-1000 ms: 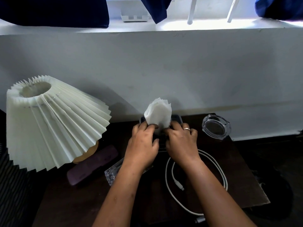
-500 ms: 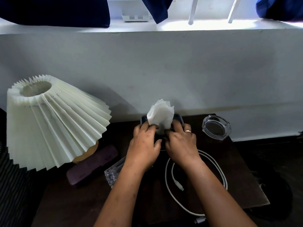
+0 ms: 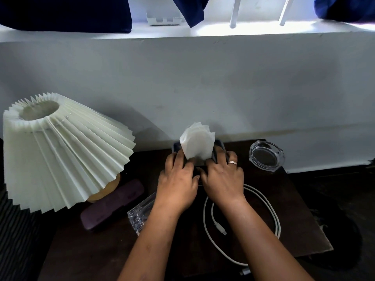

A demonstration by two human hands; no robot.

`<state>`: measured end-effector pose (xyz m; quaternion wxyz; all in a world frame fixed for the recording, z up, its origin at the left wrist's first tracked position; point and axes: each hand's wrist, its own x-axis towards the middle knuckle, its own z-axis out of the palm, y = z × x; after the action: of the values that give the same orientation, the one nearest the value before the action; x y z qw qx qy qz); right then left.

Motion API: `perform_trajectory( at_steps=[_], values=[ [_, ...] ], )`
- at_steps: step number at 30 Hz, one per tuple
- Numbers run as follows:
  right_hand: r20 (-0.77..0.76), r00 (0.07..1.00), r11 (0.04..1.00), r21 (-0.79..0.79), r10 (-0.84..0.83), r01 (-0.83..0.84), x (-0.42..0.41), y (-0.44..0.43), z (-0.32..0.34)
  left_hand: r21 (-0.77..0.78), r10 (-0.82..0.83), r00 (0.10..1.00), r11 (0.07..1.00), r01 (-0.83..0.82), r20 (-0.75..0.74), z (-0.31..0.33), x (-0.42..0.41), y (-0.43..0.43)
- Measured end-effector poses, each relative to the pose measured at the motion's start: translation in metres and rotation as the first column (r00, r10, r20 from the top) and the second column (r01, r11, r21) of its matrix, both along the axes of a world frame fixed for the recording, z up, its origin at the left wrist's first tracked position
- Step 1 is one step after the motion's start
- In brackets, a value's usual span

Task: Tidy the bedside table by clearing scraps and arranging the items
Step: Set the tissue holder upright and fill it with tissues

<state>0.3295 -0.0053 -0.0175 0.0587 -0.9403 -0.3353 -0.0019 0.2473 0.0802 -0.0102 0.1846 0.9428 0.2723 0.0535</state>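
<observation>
- Not much has moved since a second ago: both hands stay parked at the back of the dark wooden bench (image 3: pixel 294 216), and the white wad of paper tissues (image 3: pixel 197 142) has just fanned out a touch up top.
- Tissues stand upright in a dark blue holder (image 3: pixel 177 146) by the wall, between the cream pleated lamp shade (image 3: pixel 60 151) and the clear glass ashtray (image 3: pixel 265 156).
- Left hand (image 3: pixel 178 179) fingers are curled, pinching the foot of the wad. Right hand (image 3: pixel 223 177) fingers curl over the holder's right edge, I'd guess to steady it while the paper gets tucked in.
- Looped white charging cable (image 3: pixel 273 207), purple oblong case (image 3: pixel 113 203) and crinkly clear plastic wrapper (image 3: pixel 140 216) lie near the wrists, unsorted by the look of it.
</observation>
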Motion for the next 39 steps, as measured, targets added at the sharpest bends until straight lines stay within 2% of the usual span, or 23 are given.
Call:
perform_trajectory(
  at_steps=[5,9,17,21,24,27,32,36,39],
  values=[
    [-0.034,0.999,0.997,-0.073,-0.01,0.008,0.002,0.005,0.002,0.123,0.021,0.999,0.992,-0.016,-0.033,-0.001,0.001,-0.004],
    [-0.076,0.995,0.986,-0.158,-0.06,0.047,0.0,0.01,0.004,0.144,0.049,0.993,0.989,-0.033,-0.109,-0.004,0.004,-0.008],
    [-0.052,0.997,0.994,-0.1,-0.05,0.045,-0.001,0.009,0.001,0.221,0.158,0.958,0.97,-0.105,-0.238,-0.003,0.015,-0.015],
    [-0.04,0.998,0.999,-0.018,-0.047,0.046,0.001,0.007,0.004,0.21,0.113,0.965,0.976,-0.062,-0.238,0.0,0.016,-0.014],
    [0.004,0.999,0.984,0.174,-0.047,0.045,0.006,0.005,0.008,0.082,0.099,0.984,0.993,-0.088,-0.147,0.008,0.014,-0.01],
    [-0.088,0.996,0.934,0.355,-0.021,0.051,0.013,0.004,0.009,-0.063,0.148,0.989,0.987,-0.147,0.011,0.022,0.012,-0.001],
    [-0.277,0.954,0.908,0.42,0.119,0.009,0.017,0.005,0.004,-0.183,0.222,0.92,0.968,-0.17,0.322,0.029,0.007,0.007],
    [-0.325,0.937,0.884,0.465,0.127,0.042,0.021,0.005,0.004,-0.176,0.197,0.891,0.975,-0.135,0.408,0.028,0.005,0.003],
    [-0.314,0.943,0.887,0.459,0.111,0.049,0.022,0.005,0.003,-0.211,0.242,0.849,0.965,-0.159,0.47,0.029,0.006,0.002]
  ],
)
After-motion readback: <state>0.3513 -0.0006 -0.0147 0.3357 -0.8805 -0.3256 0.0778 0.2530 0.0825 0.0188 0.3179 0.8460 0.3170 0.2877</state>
